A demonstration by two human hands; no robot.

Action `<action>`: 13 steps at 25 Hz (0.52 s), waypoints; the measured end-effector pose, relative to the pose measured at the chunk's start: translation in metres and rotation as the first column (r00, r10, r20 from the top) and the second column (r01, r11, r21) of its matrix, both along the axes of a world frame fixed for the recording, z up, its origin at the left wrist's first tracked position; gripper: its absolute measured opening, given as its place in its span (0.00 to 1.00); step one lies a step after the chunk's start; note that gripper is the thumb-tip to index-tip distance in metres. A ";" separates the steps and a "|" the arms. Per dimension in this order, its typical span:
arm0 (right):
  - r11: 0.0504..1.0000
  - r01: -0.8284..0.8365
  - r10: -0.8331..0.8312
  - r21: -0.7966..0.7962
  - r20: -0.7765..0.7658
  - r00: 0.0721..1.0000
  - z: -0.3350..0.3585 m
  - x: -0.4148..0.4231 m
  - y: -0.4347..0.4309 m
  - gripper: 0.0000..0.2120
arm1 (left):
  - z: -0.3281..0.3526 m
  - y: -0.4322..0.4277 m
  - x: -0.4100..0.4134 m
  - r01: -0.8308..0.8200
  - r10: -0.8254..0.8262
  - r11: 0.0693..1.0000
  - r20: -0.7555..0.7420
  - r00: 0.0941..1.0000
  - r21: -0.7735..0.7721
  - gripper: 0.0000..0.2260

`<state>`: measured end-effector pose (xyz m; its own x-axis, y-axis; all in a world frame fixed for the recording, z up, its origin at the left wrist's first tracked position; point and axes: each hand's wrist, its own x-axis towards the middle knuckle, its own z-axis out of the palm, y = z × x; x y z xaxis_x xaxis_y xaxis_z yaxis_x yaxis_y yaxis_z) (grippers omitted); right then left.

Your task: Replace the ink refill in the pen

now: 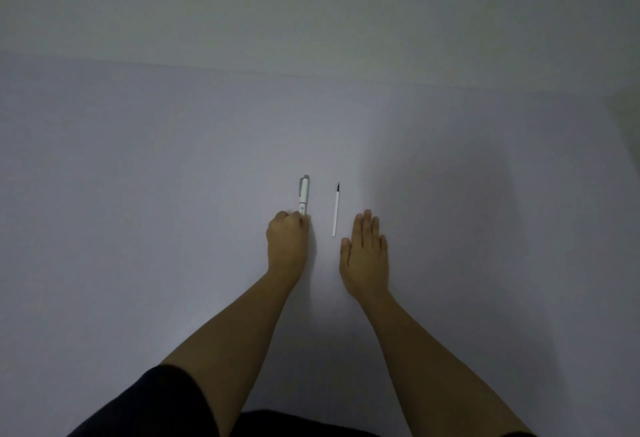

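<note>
A white pen (304,194) with a clip lies on the pale table (173,177), pointing away from me. My left hand (287,242) is curled into a fist around the pen's near end, which the fingers hide. A thin white ink refill (335,211) with a dark tip lies loose just right of the pen, parallel to it. My right hand (365,253) rests flat on the table to the right of the refill's near end, fingers together, holding nothing and not touching the refill.
The table's far edge (311,75) meets a plain wall. Dark sleeves show at the bottom of the view, with a dark garment (294,424) between my forearms.
</note>
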<state>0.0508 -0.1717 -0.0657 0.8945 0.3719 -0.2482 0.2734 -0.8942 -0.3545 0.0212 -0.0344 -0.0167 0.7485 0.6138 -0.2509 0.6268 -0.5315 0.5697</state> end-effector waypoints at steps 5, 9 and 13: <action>1.000 0.013 -0.011 -0.026 0.074 0.997 -0.002 -0.001 0.000 0.27 | -0.004 0.002 -0.003 -0.006 0.004 1.000 0.058 0.998 0.027 0.13; 0.999 0.001 0.000 -0.032 0.025 1.000 -0.002 0.001 0.000 0.27 | -0.005 0.000 -0.005 -0.055 0.056 0.998 0.073 0.996 -0.017 0.13; 1.000 -0.008 0.009 0.021 -0.038 0.999 0.012 0.005 0.001 0.27 | 0.006 0.005 -0.008 -0.033 0.032 0.999 0.113 0.993 0.005 0.15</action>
<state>0.0561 -0.1703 -0.0533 0.8815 0.3845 -0.2739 0.2667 -0.8844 -0.3830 0.0135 -0.0290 -0.0107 0.7515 0.6397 -0.1612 0.5755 -0.5161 0.6344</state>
